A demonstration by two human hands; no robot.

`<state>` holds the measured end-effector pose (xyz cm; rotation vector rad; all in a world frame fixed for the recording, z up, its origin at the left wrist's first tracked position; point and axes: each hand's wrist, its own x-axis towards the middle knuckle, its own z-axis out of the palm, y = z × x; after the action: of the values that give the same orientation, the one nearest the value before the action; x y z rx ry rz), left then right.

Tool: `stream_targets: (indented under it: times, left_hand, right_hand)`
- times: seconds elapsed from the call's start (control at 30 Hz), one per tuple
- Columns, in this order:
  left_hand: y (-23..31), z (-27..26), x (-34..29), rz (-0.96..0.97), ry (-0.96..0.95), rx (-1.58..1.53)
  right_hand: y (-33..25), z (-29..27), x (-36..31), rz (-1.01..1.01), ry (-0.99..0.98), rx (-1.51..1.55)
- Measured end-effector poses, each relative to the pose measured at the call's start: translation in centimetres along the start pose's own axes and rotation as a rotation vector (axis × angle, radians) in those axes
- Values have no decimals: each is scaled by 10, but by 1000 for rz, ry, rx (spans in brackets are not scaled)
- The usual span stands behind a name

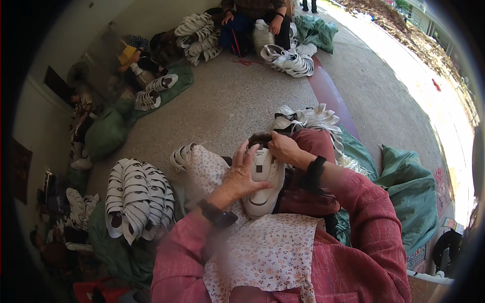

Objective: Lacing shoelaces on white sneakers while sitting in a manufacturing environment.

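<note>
A white shoe upper (261, 198) lies over my lap, its rounded toe toward me and its dark collar on the far side. My left hand (241, 178) is closed on its left side, with the thumb across the front and the fingers up near the collar. At the far right of the collar, my right hand (284, 148) pinches the edge; anything small between those fingertips is hidden. A floral apron (268, 247) covers my lap beneath the upper. Black bands circle both my wrists.
Nested white uppers (136, 197) stand at my left, and more white uppers (316, 118) lie beyond my right knee. Green sacks (408, 192) are on the right. Across the concrete floor (217, 106), a seated person (255, 10) sits beside further stacks. Other people sit along the left wall.
</note>
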<state>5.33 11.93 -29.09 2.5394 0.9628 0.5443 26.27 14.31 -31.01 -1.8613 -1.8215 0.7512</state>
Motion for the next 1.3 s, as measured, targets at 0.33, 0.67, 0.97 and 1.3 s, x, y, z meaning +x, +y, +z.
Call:
stream_targets:
  times: [0.33, 0.67, 0.97, 1.3]
  left_hand:
    - [7, 7, -31, -161, 27, 201]
    - [-2, 12, -20, -231, 1, 189]
    - [-7, 9, -19, -254, -49, 133]
    - [-6, -10, -15, -237, -148, 27]
  right_hand:
    - [-39, 8, -34, -169, 116, -37]
    - [-32, 21, -14, -91, 118, -122]
    - [-32, 23, -7, -45, 92, -167]
    - [-26, 9, -2, -210, -161, -343]
